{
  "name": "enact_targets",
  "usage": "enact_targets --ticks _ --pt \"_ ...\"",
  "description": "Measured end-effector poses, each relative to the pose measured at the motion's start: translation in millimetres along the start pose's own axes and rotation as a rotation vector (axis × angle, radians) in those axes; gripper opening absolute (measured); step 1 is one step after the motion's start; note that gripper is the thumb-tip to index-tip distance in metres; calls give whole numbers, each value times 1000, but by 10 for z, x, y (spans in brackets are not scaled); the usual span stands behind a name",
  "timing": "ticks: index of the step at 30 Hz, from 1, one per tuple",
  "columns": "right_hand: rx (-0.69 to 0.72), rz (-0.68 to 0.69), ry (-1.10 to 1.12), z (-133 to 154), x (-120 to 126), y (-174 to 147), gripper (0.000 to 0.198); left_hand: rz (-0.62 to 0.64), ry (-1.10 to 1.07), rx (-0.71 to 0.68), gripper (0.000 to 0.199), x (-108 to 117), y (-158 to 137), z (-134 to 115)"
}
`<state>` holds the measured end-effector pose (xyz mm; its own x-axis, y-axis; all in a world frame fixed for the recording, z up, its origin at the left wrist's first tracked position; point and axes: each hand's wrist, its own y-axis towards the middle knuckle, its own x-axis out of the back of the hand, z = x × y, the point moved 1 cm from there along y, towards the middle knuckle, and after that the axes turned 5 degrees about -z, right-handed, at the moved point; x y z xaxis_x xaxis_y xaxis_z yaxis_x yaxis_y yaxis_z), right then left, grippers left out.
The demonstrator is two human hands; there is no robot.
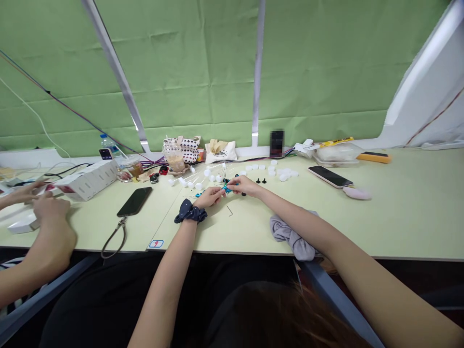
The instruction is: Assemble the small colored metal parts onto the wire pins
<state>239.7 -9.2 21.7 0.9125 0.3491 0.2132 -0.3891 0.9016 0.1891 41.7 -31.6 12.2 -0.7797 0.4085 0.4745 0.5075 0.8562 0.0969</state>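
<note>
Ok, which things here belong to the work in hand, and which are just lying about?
Likely belong:
small blue part, between the left hand and right hand
L-shaped hex key
white round pieces, probably

Seem just lying about:
phone with wrist strap
white cloth bag
gray cloth

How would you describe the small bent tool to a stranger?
Find the pale table, then the left hand with the dotted scrunchie. Just right and slightly lower lies the small bent tool: thin, dark, L-shaped, unlike the round white pieces beyond.
</note>
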Motion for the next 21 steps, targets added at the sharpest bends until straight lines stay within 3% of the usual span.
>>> enact_targets --ticks 10,16,21 --pt "-50 11 -64 48 -20 -35 33 -33 87 -84 49 -11 -3 -26" --pt "20 -19 49 50 -30 -20 27 -49 77 -85 49 -17 -20 -75" --pt "-18 -36 120 45 -37 4 28 -71 48 -99 50 -5 -15 -80"
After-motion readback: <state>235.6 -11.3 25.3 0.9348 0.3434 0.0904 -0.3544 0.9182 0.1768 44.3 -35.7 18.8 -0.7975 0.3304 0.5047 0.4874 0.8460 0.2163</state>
